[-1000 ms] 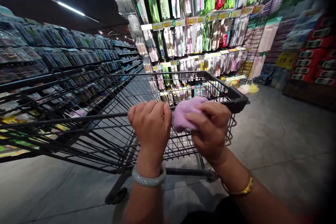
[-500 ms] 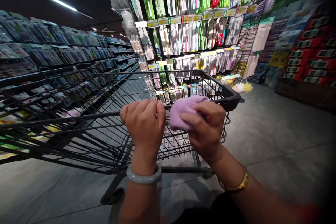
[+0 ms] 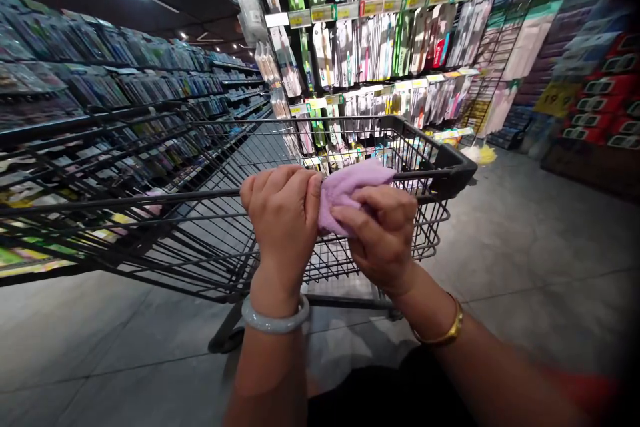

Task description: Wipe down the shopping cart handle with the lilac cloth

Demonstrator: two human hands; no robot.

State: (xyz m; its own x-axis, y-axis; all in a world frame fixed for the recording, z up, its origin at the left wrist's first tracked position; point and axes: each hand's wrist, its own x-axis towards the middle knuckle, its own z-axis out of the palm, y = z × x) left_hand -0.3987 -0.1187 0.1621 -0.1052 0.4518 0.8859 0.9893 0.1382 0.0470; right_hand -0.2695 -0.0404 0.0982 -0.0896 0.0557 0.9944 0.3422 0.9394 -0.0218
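Fingers of the left hand (image 3: 283, 217) curl tight around a shopping-cart rail (image 3: 200, 195), apparently steadying it; the right hand (image 3: 384, 235), fingers bent closed, pinches lilac cloth (image 3: 353, 180) beside it.

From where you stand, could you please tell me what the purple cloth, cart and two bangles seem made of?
Purple cloth: matte, soft-looking fabric, perhaps microfibre, since it creases and folds.
Cart: probably metal with a dark coating, judging by its wiry build.
Pale bangle: glossy, possibly stone or glass, given its highlights.
Gold-coloured bangle: apparently shiny metal, from its glints.
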